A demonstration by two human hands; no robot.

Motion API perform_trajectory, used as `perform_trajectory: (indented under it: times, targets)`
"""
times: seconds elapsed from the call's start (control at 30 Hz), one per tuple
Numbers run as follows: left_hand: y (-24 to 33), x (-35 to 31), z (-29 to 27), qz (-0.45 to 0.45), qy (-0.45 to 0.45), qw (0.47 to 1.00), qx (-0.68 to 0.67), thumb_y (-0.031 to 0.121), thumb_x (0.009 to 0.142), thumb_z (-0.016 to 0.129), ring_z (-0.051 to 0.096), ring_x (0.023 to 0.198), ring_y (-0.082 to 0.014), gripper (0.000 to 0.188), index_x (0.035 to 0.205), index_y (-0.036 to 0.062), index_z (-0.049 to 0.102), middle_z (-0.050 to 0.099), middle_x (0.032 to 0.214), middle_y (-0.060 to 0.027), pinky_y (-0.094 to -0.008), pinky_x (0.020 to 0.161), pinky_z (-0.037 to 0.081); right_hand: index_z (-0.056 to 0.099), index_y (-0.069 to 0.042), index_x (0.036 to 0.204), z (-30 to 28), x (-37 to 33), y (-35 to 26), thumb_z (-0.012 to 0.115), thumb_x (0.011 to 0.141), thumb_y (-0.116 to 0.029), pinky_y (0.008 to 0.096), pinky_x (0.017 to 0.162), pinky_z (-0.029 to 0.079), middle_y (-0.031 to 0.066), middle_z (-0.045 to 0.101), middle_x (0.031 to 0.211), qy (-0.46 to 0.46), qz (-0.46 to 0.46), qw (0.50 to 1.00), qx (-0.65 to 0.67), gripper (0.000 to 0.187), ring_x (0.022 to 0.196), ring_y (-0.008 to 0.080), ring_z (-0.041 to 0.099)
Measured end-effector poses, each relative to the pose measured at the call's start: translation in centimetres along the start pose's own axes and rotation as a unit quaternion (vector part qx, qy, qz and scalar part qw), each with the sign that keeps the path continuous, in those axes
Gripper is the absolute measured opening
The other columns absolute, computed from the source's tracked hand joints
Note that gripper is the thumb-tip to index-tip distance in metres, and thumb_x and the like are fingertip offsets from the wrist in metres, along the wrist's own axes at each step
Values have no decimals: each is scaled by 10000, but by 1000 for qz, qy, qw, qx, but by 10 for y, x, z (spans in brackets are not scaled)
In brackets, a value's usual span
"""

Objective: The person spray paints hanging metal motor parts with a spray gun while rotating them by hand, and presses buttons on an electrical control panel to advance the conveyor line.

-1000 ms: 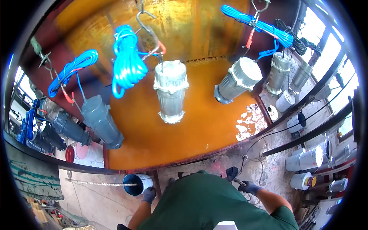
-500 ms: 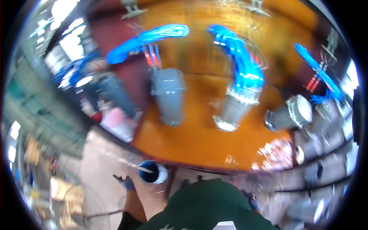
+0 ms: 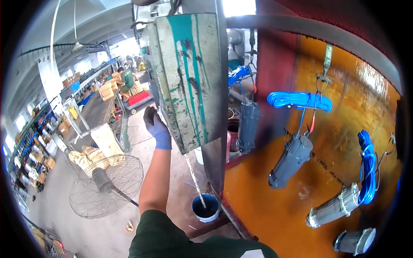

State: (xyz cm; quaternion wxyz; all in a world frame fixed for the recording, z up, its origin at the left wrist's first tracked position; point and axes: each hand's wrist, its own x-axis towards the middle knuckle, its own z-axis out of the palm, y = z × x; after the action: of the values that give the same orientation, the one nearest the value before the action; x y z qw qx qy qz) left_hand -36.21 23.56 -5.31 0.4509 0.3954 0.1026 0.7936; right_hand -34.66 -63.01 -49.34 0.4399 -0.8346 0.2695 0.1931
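Left hand point(image 3: 157, 127) raised, streaked box point(image 3: 189, 81) at right

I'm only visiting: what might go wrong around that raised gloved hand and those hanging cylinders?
The left hand is close to the streaked panel's edge, so it might knock against it. A stick juts from the bucket; a bump could tip both. A dark grey cylinder hangs tilted, so it might swing if jostled.
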Motion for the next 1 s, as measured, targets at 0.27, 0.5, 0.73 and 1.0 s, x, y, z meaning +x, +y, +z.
perform_trajectory:
  times: [0.27, 0.5, 0.73, 1.0]
  targets:
    - [-10, 5, 15, 19, 2, 999, -38, -175, 910, 421, 576, 1286, -238, 711, 1589, 35, 417, 591, 1395, -161, -380, 1111, 463, 678, -28, 1202, 16, 20, -37, 922, 739, -218, 414, 707, 616, 134, 757, 991, -19, -17, 999, -27, 557, 792, 246, 727]
    - [-5, 10, 6, 1, -18, 1000, -20, -193, 876, 410, 629, 1153, -184, 732, 1570, 34, 461, 622, 1416, -159, -273, 891, 479, 701, -32, 1151, 19, 26, -24, 940, 699, -216, 413, 691, 614, 134, 759, 955, -26, -7, 999, -25, 544, 755, 246, 726]
    - [-44, 61, -38, -51, 14, 998, -34, -36, 999, 449, 671, 1224, -235, 480, 1447, 23, 609, 704, 1369, -134, -360, 1078, 500, 724, -35, 1099, 11, 26, 46, 957, 659, -215, 412, 675, 613, 134, 760, 919, -12, 23, 1000, 18, 530, 718, 245, 725]
    - [-103, -33, -90, -187, -60, 979, 63, 377, 1103, 491, 604, 1317, -336, 559, 1519, 5, 531, 555, 1537, -188, -520, 1137, 483, 750, -39, 1040, 58, -22, 283, 978, 613, -213, 410, 656, 612, 134, 761, 878, 59, 72, 987, 130, 515, 676, 245, 723]
